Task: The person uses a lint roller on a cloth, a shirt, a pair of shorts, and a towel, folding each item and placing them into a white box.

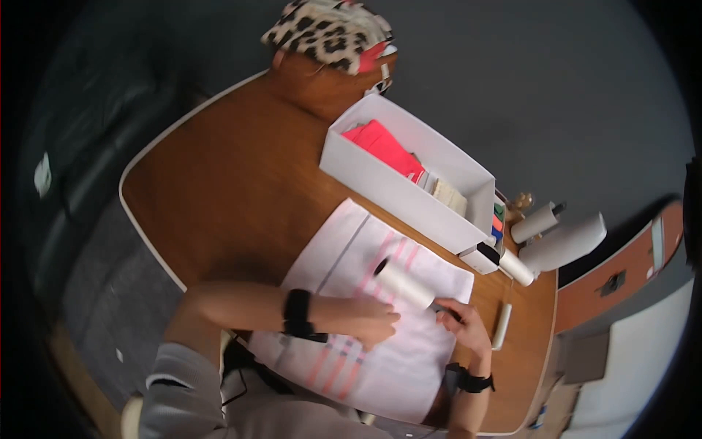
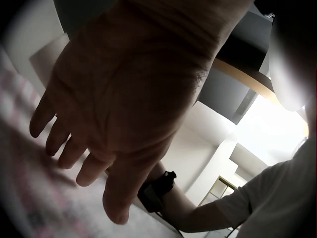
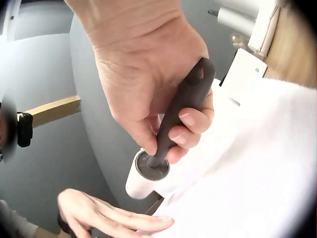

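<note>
A white cloth with pink and grey stripes [image 1: 420, 358] lies spread on the wooden table. My right hand [image 1: 468, 331] grips the dark handle [image 3: 183, 106] of a lint roller [image 1: 404, 285], fingers curled round it. The roller's white sheet cylinder lies over the striped part of the cloth in the head view. On the same cloth, just below the roller, is my left hand [image 1: 374, 324]. In the left wrist view the left hand's fingers [image 2: 74, 151] are extended and spread, with nothing held in them.
Behind the cloth stands a long white bin [image 1: 395, 194] with a red folded fabric [image 1: 384, 148] inside. White rolls [image 1: 516, 268] and a small white box [image 1: 480, 257] stand at the right. A white stick-like piece [image 1: 502, 326] lies near my right hand. Leopard-print fabric [image 1: 329, 35] sits at the far corner.
</note>
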`<state>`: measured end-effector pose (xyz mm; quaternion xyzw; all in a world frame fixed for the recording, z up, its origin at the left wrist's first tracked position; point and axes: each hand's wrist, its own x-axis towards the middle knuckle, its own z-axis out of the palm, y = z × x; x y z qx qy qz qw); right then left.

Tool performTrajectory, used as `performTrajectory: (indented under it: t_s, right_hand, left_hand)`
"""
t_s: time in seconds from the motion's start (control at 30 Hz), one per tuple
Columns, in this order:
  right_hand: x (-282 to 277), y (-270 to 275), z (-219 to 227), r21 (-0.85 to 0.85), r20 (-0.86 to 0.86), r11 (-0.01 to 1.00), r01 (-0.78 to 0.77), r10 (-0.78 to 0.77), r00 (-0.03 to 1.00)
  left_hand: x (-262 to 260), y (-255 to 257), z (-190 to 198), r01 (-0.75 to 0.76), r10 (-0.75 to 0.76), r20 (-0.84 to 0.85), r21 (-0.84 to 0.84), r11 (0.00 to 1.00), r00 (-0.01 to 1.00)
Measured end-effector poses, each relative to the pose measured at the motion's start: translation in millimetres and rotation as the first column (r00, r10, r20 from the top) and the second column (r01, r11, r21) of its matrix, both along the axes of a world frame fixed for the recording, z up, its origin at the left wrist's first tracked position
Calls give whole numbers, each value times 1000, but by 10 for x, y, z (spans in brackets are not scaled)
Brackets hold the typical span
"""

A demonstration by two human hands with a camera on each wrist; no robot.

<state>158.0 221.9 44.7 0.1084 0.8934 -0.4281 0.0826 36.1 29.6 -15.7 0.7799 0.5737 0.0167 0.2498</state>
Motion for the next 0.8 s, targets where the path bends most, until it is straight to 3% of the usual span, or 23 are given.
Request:
performTrajectory:
  t_s: [0.03,0.07,0.1,0.17,0.2,0.23,0.3,0.4,0.5,0.6,0.7,0.73,0.8]
  right_hand:
    - [-16,-40,-60,-9,-13,997,-73,73,997]
    - [-29,-73,-140,-20,-37,990,-141,141,989]
    - [-26,-109,-227,-32,-58,978,-206,204,977]
    - [-75,-68,-342,-33,-84,993,-115,112,990]
    - [-106,-38,-380,-32,-85,997,-64,61,995]
    - [-173,1,-381,104,-195,991,-89,108,975]
    - [-293,124,-501,256,-296,967,5,73,953]
    - [-414,208,-563,379,-390,903,203,-43,920]
    - [-414,138,-430,427,-399,866,259,-77,914]
    - [-360,-14,-151,362,-374,916,173,-28,927]
    - [-355,-206,-138,91,-352,991,-100,126,928]
    - [-349,-293,-130,49,-229,987,-151,159,960]
    - [-377,-432,-206,67,-154,974,-216,224,962]
  left_hand:
    - [-92,-164,-1,-17,17,-13,37,999,1000]
    - [-137,-230,-24,26,-26,-16,-46,999,1000]
    - [-147,-315,-69,13,-12,-25,42,999,1000]
    - [-168,-488,-158,1,3,-17,220,975,1000]
    - [-157,-491,-141,-41,36,43,132,990,998]
    - [-154,-476,-83,-34,32,25,98,995,999]
    - [-134,-433,29,-19,19,-9,41,999,1000]
    - [-140,-434,-12,-11,11,4,104,995,1000]
    - [-137,-455,14,-17,13,29,112,994,999]
    - [-154,-484,1,-33,33,2,135,990,999]
    - [-164,-576,26,-68,69,-8,115,991,998]
    - [-185,-629,55,-84,85,-5,97,992,996]
    - [-244,-706,54,-88,88,47,10,996,995]
